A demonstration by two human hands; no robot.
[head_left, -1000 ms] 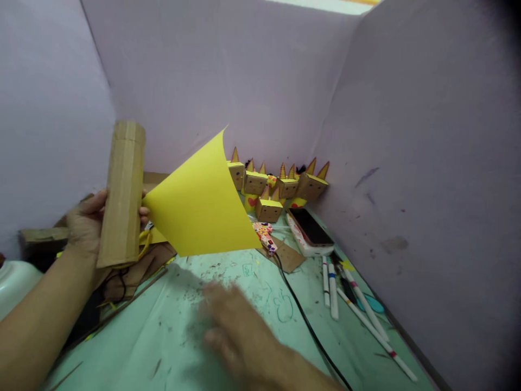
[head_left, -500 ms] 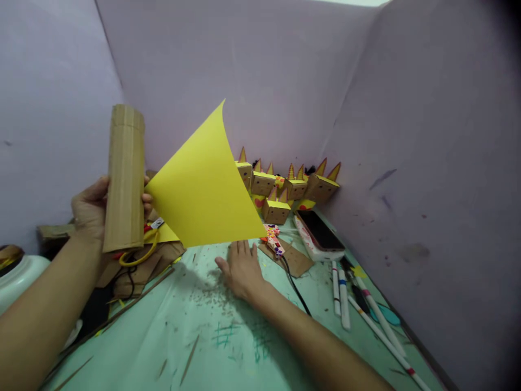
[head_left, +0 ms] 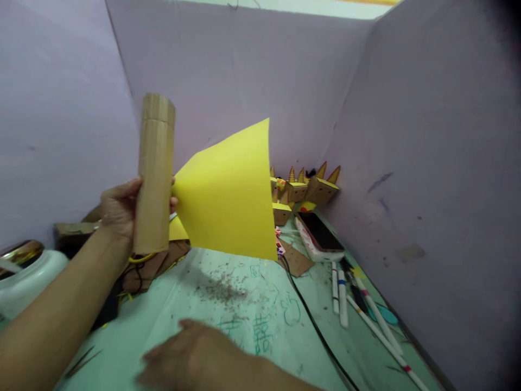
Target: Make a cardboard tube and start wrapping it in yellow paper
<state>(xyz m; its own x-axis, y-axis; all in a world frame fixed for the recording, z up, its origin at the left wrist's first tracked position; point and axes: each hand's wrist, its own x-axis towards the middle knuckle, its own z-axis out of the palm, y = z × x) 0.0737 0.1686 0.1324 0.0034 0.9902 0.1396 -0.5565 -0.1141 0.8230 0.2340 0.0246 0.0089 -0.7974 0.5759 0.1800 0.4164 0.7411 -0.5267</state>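
My left hand [head_left: 122,209] is closed round a tan cardboard tube [head_left: 154,174], held nearly upright above the table. The same hand also pinches the corner of a yellow paper sheet [head_left: 232,195], which fans out to the right with a curved top edge. Low in the view, my right hand [head_left: 193,353] is flat and somewhat blurred over the green table covering [head_left: 301,353], its fingers pointing left and nothing seen in it. Small brown crumbs [head_left: 223,290] lie beyond it, and a few thin dark strips [head_left: 83,364] are to its left.
Several cardboard boxes with pointed ears [head_left: 321,187] stand at the back wall. A phone [head_left: 319,231] rests on a white case; markers [head_left: 344,298] lie along the right. A black cable [head_left: 317,326] crosses the table. Cardboard scraps [head_left: 158,266] and a white container [head_left: 28,282] are at left.
My right hand has swept toward me and left, and strips near the front have shifted or gone from sight. The tube and yellow sheet have moved right in my left hand.
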